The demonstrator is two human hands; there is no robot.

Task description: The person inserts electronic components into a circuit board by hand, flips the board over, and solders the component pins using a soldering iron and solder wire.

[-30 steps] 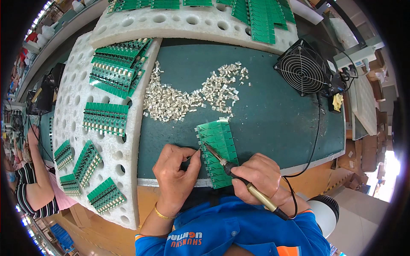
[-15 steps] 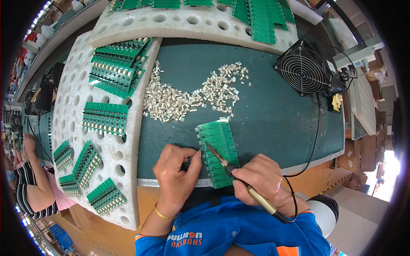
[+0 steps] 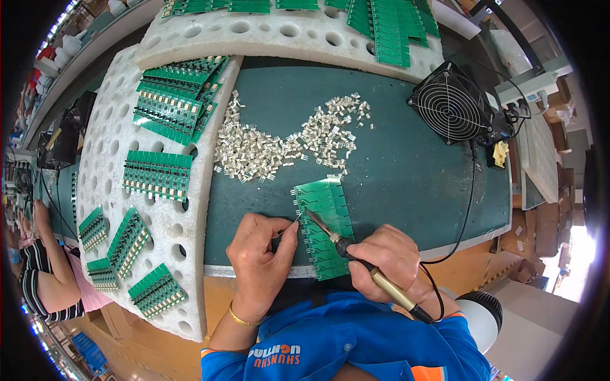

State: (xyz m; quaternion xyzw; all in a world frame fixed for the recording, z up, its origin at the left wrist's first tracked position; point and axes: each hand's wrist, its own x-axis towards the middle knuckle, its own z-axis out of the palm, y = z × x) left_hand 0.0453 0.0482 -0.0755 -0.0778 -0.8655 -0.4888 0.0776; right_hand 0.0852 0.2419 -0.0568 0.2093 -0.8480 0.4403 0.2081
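Pinching a thin pale wire (image 3: 280, 235) between closed thumb and forefinger of the left hand (image 3: 259, 259), lower left of center, little changed. Laid just below frame center: a flat, green, rectangular circuit board (image 3: 327, 216) with metal pins (image 3: 295, 203) along its left edge. Nudged slightly up and right within the last second: a metal-tipped soldering iron (image 3: 393, 291) with gold-and-black handle, apparently kept to the same stretch, contact uncertain. Clamped around it, lower right of center, slanting it up-left: curled fingers of the right hand (image 3: 387, 257).
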